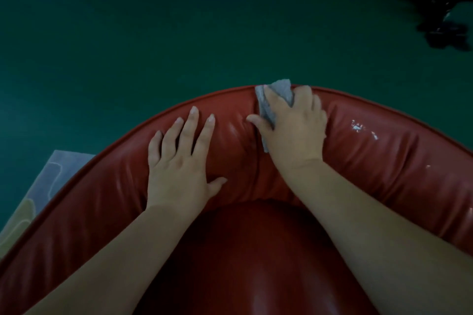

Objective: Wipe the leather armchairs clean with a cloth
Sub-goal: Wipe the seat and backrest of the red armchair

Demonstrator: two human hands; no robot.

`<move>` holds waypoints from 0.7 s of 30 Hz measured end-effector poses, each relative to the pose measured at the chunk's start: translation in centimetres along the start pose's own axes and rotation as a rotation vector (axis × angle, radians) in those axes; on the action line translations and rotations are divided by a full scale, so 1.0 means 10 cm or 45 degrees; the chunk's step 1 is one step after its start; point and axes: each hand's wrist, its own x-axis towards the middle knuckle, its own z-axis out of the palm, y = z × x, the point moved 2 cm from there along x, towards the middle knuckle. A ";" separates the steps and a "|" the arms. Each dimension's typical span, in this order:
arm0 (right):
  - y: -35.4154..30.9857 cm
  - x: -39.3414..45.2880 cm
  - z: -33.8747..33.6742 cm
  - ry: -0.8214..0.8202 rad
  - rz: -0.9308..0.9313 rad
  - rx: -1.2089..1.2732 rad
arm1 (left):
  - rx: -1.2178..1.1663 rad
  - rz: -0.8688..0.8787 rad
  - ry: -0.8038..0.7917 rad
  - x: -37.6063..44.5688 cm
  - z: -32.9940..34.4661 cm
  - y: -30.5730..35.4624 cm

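One grey cloth (pixel 268 107) lies crumpled on the top rim of the one red leather armchair (pixel 384 161), its long axis running from the rim's outer edge down toward the seat. The right hand (pixel 297 130) grips it, fingers curled over the rim. The left hand (pixel 179 161) rests flat and relaxed on the backrest beside it, grasping nothing. Two pale rugs (pixel 43 186) lie on the green floor (pixel 230 33). No writing shows.
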 end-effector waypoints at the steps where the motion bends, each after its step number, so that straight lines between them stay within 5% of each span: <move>1: -0.01 -0.07 0.02 -0.005 -0.013 0.009 | -0.003 -0.003 0.002 0.00 0.00 0.00; 7: 0.13 -0.82 0.07 -0.037 -0.202 0.078 | -0.012 0.006 -0.017 0.00 -0.01 0.01; 11: 0.18 -0.43 -0.05 0.160 -0.183 0.119 | -0.012 0.007 -0.027 0.01 -0.05 0.02; 15: 0.14 -0.12 -0.04 -0.039 0.000 -0.072 | -0.044 -0.016 -0.015 0.03 -0.07 0.05; 21: 0.27 -0.71 -0.07 -0.062 -0.215 0.057 | -0.063 -0.042 -0.043 0.02 -0.09 0.06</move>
